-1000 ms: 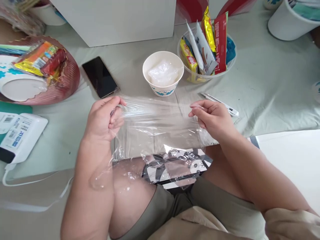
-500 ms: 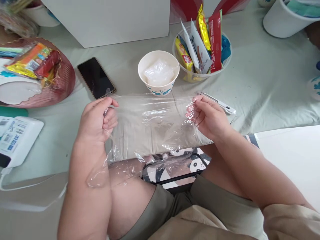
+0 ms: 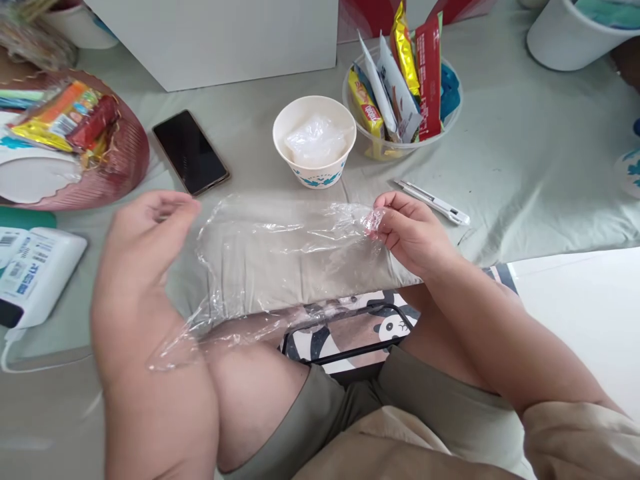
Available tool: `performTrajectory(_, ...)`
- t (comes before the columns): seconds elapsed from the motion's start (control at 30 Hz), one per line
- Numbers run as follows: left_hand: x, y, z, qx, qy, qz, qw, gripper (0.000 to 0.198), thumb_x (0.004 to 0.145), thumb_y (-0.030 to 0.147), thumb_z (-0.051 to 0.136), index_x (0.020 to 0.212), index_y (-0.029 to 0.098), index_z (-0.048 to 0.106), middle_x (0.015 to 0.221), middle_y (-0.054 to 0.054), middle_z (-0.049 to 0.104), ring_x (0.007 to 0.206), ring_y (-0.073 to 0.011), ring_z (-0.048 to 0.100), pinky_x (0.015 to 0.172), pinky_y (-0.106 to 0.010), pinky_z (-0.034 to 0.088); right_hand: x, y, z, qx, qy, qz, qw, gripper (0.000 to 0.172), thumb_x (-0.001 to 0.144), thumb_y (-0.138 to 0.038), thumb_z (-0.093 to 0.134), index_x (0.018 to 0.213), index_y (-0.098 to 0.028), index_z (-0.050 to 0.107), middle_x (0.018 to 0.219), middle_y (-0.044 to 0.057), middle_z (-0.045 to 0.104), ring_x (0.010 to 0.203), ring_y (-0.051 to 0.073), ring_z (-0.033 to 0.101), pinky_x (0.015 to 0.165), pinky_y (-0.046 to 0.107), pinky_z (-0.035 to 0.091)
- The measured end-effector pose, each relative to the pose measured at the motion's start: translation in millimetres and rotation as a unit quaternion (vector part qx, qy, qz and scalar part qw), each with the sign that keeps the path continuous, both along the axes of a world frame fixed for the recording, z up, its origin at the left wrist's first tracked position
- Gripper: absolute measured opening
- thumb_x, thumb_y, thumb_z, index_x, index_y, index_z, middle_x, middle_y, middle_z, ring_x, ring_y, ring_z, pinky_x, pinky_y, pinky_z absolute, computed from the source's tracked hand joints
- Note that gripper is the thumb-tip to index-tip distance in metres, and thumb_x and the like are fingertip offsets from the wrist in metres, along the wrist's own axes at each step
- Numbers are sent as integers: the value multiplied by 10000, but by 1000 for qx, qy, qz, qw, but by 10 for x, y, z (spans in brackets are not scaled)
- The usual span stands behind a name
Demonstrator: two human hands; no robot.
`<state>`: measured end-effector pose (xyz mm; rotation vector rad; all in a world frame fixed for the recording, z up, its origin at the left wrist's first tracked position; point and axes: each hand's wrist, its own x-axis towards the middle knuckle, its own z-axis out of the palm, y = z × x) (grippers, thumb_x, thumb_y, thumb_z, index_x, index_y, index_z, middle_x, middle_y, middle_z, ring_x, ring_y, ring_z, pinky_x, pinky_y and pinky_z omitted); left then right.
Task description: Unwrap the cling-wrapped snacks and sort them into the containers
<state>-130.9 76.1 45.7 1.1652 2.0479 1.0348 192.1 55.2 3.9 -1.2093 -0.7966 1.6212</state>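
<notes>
A crinkled clear plastic bag (image 3: 280, 233) hangs in front of me, its lower left part trailing over my left forearm and thigh. My right hand (image 3: 413, 233) pinches its bunched upper right corner between thumb and fingers. To the left of the bag, apart from its upper edge, is my left hand (image 3: 150, 233), slightly blurred. Its thumb and fingers are loosely bent with a gap between them, and nothing shows in them. Beyond the bag stands a paper bowl (image 3: 315, 173) with folded clear plastic (image 3: 316, 139) inside. A white utility knife (image 3: 433, 201) lies just past my right hand.
A black phone (image 3: 191, 152) lies beyond my left hand. A pink ribbed basket (image 3: 131, 150) of snacks and a white device (image 3: 47, 273) with a cable are at left. Behind stand a clear tub (image 3: 390, 150) of packets, a white box (image 3: 225, 40) and a white bucket (image 3: 557, 40).
My left hand has let go of the bag's left corner and moved left. The bag's left side has slackened and sagged. My right hand keeps its pinch, nearly in place.
</notes>
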Motion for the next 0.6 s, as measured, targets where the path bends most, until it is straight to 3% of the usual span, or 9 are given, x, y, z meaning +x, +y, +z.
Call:
performTrajectory(0.07,66,-151,236,65,57,-53,995,212,738,296,828,942,245,794,870,20,726,817,-165,618,706,-280,501,-11,-8,-2,12,-22,8,1000,162,701,-229,760,781,-200,623,610,-55,587,550,64,548,543,198,452)
performTrajectory(0.1,139,-232,352,90,79,-123,985,283,785,347,811,1056,264,798,1034,14,753,978,-198,661,893,-324,533,-17,-16,-1,23,-32,14,999,159,709,-236,757,790,-200,625,618,-51,600,551,67,553,546,203,457)
performTrajectory(0.17,358,-365,508,92,151,-307,935,515,762,493,826,1241,318,755,1315,11,709,1252,-307,622,1173,-445,428,-25,-37,9,53,-42,36,997,162,737,-253,759,802,-197,621,630,-45,614,559,70,567,559,212,470)
performTrajectory(0.23,641,-424,511,19,155,-440,884,736,675,611,861,1336,328,702,1532,-10,586,1419,-401,525,1250,-527,372,-22,-65,34,86,-45,71,993,169,782,-280,763,817,-193,622,642,-40,622,572,72,581,575,215,487)
performTrajectory(0.3,930,-404,377,14,152,-462,874,914,595,550,926,1417,273,638,1640,-71,477,1554,-443,355,1293,-573,309,-7,-93,65,112,-47,111,986,192,827,-329,760,837,-190,629,650,-35,628,583,74,592,586,218,506)
performTrajectory(0.37,1159,-338,192,23,127,-455,881,719,701,425,873,1358,225,661,1546,-105,576,1467,-392,498,1226,-527,422,20,-113,91,122,-54,137,982,230,849,-377,757,864,-184,632,651,-32,632,576,75,597,579,216,520)
performTrajectory(0.43,1290,-264,48,4,60,-424,904,294,900,382,679,1113,190,745,1115,-88,782,1055,-262,743,937,-386,601,51,-123,111,108,-79,142,981,264,857,-403,756,913,-176,633,632,-36,627,539,71,577,515,197,493)
performTrajectory(0.5,1336,-202,-16,-39,-27,-400,915,311,984,367,544,840,168,736,699,-37,718,594,-140,654,585,-255,533,79,-122,128,83,-116,140,980,289,870,-411,744,983,-170,632,599,-47,610,484,64,531,427,174,422)
performTrajectory(0.6,1331,-137,-30,-84,-148,-361,917,395,983,360,531,668,156,655,582,-26,648,369,-52,365,374,-218,271,100,-110,146,68,-150,141,976,279,912,-396,690,1055,-168,616,549,-68,572,427,59,471,365,165,351)
